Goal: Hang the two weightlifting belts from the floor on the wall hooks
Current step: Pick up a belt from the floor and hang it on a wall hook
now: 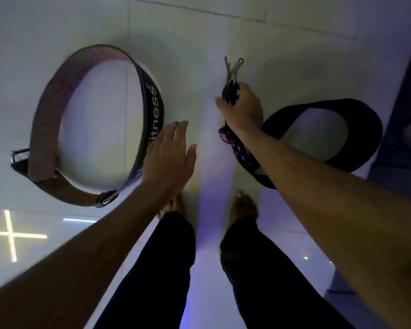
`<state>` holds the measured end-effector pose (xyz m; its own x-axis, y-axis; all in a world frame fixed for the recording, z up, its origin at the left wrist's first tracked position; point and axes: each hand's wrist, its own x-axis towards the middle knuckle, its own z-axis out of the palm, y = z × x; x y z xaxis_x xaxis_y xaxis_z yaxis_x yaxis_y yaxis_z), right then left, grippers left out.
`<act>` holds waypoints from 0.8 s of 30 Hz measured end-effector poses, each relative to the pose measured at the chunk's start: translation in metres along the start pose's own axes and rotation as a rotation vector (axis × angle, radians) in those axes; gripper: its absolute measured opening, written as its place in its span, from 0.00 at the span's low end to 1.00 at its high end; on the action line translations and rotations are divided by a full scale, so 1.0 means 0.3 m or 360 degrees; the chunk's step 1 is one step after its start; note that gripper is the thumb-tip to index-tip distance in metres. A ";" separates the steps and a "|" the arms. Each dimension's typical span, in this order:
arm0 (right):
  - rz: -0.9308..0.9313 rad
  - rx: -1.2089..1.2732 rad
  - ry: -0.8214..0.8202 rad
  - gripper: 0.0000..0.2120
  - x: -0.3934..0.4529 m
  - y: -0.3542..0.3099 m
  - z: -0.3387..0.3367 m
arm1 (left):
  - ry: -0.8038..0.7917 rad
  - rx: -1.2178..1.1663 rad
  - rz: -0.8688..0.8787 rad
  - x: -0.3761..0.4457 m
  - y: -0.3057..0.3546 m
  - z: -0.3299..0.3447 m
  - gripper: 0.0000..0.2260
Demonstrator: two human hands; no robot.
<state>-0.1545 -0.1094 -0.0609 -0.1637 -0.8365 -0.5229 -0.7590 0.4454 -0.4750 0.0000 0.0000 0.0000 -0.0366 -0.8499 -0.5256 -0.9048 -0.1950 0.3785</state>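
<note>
2 belts [57, 119] [356, 110], 2 hands [169, 153] [243, 108]

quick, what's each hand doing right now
Left hand: open, empty, by the brown belt.
Right hand: shut on the black belt at its buckle end.

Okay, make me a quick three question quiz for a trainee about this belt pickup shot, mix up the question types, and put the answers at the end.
1. True or false: the left hand has closed its grip on the brown belt.
2. Which hand holds the buckle end of the black belt? A) left B) right C) neither
3. Fill in: the brown belt stands on its edge on the ____.

Key
1. False; the palm is open beside the belt.
2. B; the right hand is closed on it.
3. Floor.
</note>
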 end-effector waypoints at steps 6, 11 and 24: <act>0.0124 0.0081 -0.0030 0.10 -0.066 -0.054 -0.138 | -0.0189 0.0027 0.0182 -0.076 0.080 -0.128 0.23; 0.0042 0.0335 -0.0149 0.10 -0.348 -0.139 -0.481 | -0.0143 -0.0420 -0.0149 -0.154 0.285 -0.451 0.23; -0.0254 0.0793 -0.0364 0.13 -0.943 -0.496 -1.498 | -0.0124 -0.1621 -0.0064 -0.532 0.851 -1.194 0.07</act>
<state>-0.2784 -0.0824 0.4757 0.1110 -0.8401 -0.5310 -0.3651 0.4625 -0.8080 -0.0731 -0.0894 0.4535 -0.0744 -0.8065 -0.5866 -0.1170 -0.5771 0.8083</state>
